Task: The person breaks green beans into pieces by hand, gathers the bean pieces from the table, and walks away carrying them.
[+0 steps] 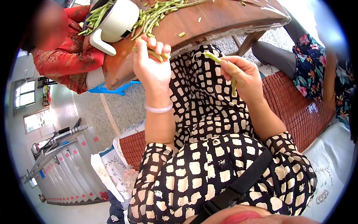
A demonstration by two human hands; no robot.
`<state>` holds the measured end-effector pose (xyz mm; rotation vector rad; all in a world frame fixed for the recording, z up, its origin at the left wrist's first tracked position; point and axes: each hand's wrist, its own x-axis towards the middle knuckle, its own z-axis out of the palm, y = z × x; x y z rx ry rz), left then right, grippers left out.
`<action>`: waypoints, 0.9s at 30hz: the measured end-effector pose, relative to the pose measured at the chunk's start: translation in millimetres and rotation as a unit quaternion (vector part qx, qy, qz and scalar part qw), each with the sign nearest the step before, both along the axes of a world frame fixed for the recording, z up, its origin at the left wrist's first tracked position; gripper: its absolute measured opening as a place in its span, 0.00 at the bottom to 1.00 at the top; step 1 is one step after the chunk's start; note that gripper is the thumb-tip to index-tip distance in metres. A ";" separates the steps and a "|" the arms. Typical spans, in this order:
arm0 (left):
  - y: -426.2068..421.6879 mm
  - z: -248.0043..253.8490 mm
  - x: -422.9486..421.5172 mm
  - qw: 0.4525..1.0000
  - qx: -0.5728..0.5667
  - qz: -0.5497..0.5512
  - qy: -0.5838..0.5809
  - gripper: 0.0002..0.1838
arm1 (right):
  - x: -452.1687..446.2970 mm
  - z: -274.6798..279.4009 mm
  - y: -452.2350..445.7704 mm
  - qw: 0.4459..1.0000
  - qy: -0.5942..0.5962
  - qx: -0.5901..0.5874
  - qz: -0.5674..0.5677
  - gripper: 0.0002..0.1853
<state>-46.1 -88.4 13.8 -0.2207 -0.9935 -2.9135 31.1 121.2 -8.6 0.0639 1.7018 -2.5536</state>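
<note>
My left hand (pixel 152 74) is raised palm up near the table edge, a white bangle (pixel 159 109) on its wrist. Its fingers curl around several green bean pieces (pixel 155 56). To the right, my right hand (pixel 245 79) pinches a green bean (pixel 212 57) between thumb and fingertips. A thin curled string hangs off that bean's tip. Another bean piece (pixel 234 88) sticks out below the same hand. The two hands are apart, above my patterned lap.
A wooden table (pixel 167 35) carries a pile of green beans (pixel 156 16) and a white pot (pixel 113 24) with beans inside. A person in red (pixel 71 59) sits at the left; another in a floral top (pixel 311 71) is at the right. Beside me lies a brown seat mat (pixel 289 104).
</note>
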 end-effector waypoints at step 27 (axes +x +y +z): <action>37.7 4.5 37.2 0.734 -0.603 0.031 0.311 0.05 | -33.1 8.7 9.0 0.948 -0.073 -0.299 0.078 0.12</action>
